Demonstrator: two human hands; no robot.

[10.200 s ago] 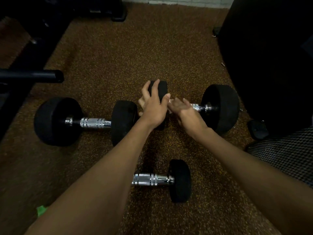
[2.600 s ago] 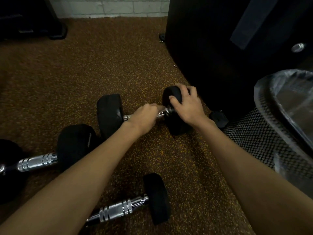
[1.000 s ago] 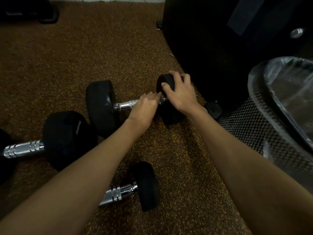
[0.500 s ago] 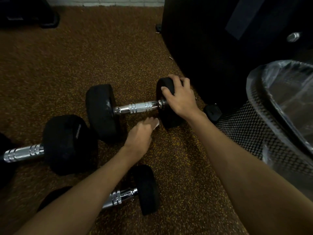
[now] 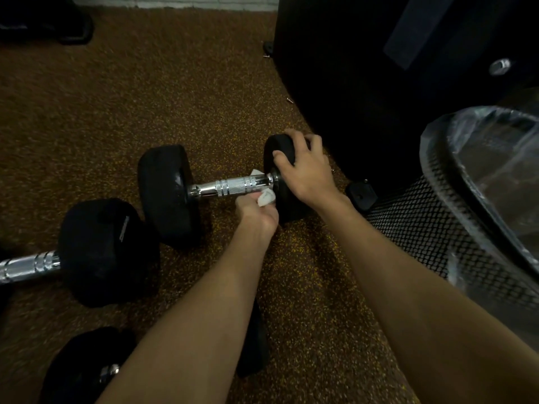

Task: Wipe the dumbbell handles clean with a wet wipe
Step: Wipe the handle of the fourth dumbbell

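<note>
A black dumbbell with a chrome handle (image 5: 233,186) lies on the speckled brown floor in the middle. My right hand (image 5: 306,170) grips its right head (image 5: 281,147) from above. My left hand (image 5: 258,212) pinches a crumpled white wet wipe (image 5: 266,198) just below the handle's right end; a bit of wipe (image 5: 256,172) shows behind the handle. A second dumbbell (image 5: 108,249) lies at the left, its chrome handle (image 5: 29,266) running off the frame. A third dumbbell (image 5: 250,345) lies near the bottom, mostly hidden under my left forearm.
A black mesh bin (image 5: 455,243) lined with a clear plastic bag stands at the right. A large black machine (image 5: 379,68) fills the upper right, its foot (image 5: 360,195) close to the dumbbell. Dark equipment (image 5: 43,24) sits at the far left by a white brick wall.
My left hand, which had dropped away from the handle half a second ago, has come back up with the wipe to the handle's right end. My right hand stays on the dumbbell head.
</note>
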